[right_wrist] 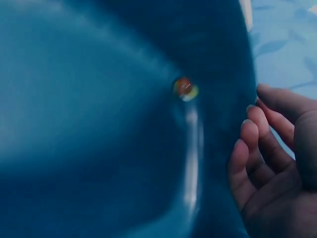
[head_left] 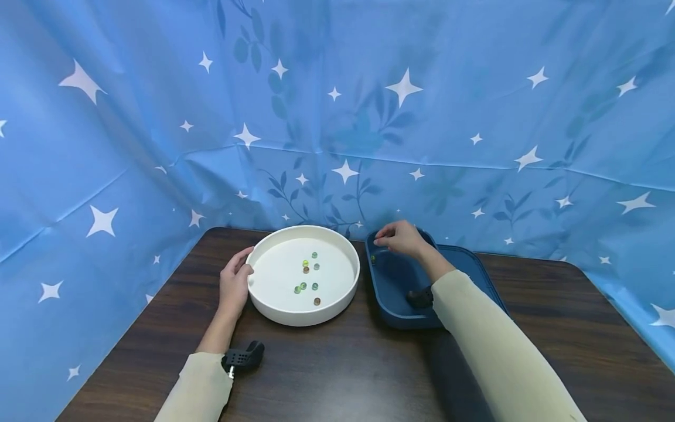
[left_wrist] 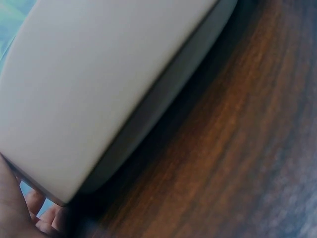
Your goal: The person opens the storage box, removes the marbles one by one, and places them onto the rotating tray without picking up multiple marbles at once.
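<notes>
My left hand (head_left: 234,287) grips the left rim of a round white tray (head_left: 303,318), thumb at the rim and fingers on the outside. In the left wrist view the tray's pale wall (left_wrist: 89,89) fills much of the picture. Several glass marbles, among them a brown marble (head_left: 317,301) and a yellow-green marble (head_left: 305,264), lie scattered on its floor. Over the far left corner of a dark blue bin (head_left: 390,287) is my right hand (right_wrist: 272,168), its fingers loosely bent with nothing visible between them. Below them, inside the bin, a orange-and-yellow marble (right_wrist: 184,87) is by the wall.
Both containers stand on a dark wood table (head_left: 316,375), the blue bin to the right of the white tray with a narrow gap between. A blue curtain (head_left: 337,117) with white stars hangs behind the table. Wrist cameras, such as the left one (head_left: 245,356), stick out below the hands.
</notes>
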`<state>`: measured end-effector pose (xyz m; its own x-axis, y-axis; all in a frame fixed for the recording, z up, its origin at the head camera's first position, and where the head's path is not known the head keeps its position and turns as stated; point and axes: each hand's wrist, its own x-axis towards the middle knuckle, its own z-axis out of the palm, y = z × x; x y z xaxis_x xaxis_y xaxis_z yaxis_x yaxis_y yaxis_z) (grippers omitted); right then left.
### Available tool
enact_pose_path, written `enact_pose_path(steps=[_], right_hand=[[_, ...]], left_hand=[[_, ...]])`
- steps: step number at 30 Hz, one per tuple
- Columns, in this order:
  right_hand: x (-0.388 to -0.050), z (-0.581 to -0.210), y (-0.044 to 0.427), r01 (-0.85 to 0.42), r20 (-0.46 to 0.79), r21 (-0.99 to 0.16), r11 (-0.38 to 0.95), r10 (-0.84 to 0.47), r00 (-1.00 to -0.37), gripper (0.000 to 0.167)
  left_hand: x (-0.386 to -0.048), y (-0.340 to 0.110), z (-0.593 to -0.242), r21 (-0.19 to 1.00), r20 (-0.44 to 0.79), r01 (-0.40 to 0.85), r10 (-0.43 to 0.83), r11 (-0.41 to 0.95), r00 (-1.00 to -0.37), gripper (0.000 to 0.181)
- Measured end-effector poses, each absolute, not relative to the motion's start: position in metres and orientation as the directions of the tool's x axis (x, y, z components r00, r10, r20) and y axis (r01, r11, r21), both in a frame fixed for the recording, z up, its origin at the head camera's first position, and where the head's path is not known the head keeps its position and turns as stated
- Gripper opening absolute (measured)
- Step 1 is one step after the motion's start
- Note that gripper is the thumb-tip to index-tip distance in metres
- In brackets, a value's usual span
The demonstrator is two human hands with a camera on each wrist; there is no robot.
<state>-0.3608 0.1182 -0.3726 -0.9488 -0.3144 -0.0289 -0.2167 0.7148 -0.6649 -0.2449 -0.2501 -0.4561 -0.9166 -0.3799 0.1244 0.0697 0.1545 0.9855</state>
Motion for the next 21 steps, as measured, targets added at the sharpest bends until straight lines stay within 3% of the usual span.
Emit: enact_pose_path(steps=[13, 21], right_hand=[[-0.372, -0.397, 0.128, -0.203, -0.171, -0.682, 0.702, -0.424, -0.889, 0.019], [-0.372, -0.402, 0.125, -0.204, -0.224, -0.628, 0.751, -0.425, -0.877, 0.017]], left_hand=[[-0.246, -0.250, -0.454, 0.985, 0.120, 0.065, -0.373, 0.158, -0.920, 0.054], [-0.246, -0.251, -0.457, 0.985, 0.121, 0.065, -0.378, 0.159, -0.918, 0.054]])
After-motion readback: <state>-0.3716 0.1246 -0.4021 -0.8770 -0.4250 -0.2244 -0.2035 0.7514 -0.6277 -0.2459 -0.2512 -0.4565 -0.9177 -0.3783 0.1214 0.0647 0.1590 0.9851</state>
